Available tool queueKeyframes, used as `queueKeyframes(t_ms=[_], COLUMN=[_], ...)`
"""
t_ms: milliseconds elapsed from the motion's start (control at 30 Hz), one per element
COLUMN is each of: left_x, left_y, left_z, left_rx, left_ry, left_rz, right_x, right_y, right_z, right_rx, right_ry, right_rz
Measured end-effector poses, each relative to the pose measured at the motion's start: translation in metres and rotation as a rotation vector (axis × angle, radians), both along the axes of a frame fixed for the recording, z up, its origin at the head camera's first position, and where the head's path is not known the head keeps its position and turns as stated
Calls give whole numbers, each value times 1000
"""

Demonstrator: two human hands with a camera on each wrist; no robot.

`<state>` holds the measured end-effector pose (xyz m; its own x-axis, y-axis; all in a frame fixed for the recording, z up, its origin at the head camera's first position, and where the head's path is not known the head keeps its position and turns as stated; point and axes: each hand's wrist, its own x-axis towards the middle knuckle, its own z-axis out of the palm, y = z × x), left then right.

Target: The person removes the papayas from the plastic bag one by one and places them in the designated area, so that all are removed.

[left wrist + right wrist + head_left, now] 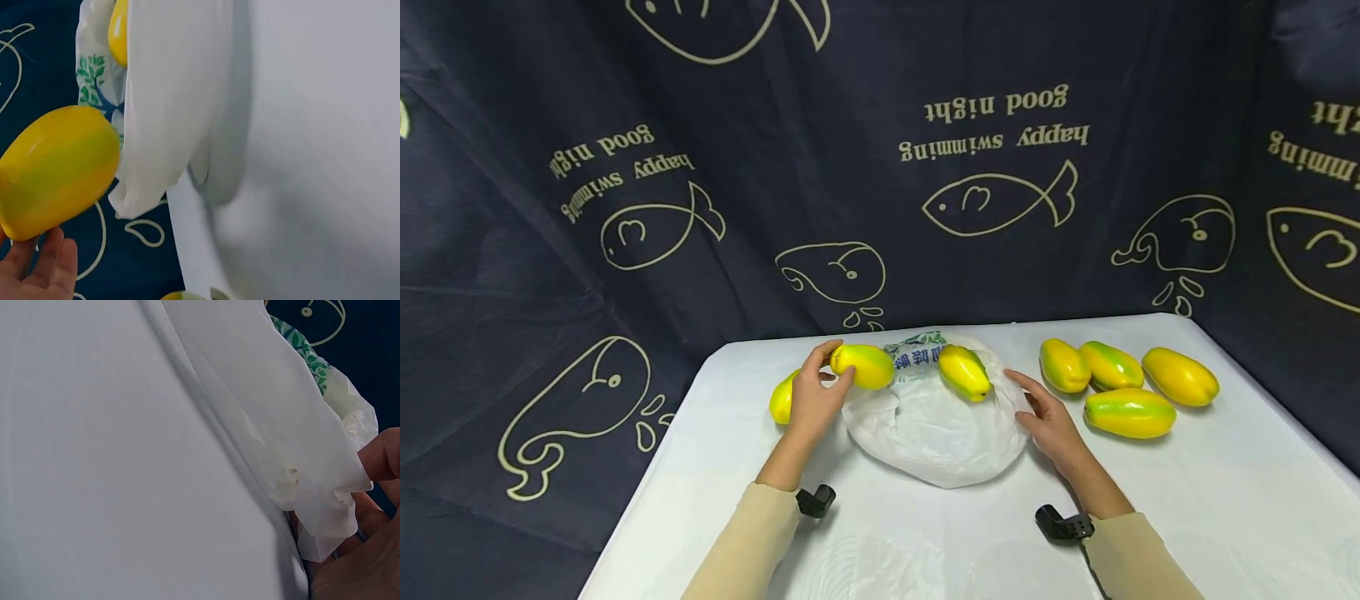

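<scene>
My left hand [817, 390] grips a yellow papaya [867, 367] with a greenish patch, up over the left edge of a white plastic bag [936, 446]. The left wrist view shows fingertips [44, 265] under one end of this papaya. Spread wide on the table, the bag has blue lettering and green leaves printed on its far side. Another papaya [964, 372] lies in the bag's opening. At the bag's right side, my right hand [1051, 421] pinches the rim, its thumb on one side and fingers on the other, as the right wrist view shows.
A single papaya [781, 400] sits left of the bag, partly behind my left hand. Several more papayas [1130, 413] are grouped on the right of the white table [910, 542]. A dark curtain [850, 167] with fish drawings hangs behind the table's far edge.
</scene>
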<state>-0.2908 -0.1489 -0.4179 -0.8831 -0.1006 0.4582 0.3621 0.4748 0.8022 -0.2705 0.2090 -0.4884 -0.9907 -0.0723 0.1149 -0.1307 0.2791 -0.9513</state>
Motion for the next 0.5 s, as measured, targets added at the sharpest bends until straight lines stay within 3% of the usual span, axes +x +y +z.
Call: queueKeyframes(t_ms=[267,500], left_x=[3,4], left_y=[-18,-33], left_z=[3,7], left_rx=[122,101], left_ry=[-67,-83], left_rz=[9,41], right_x=[0,0], right_y=[0,0], right_z=[0,2], right_rx=[7,12], right_ry=[8,13], right_rz=[1,10])
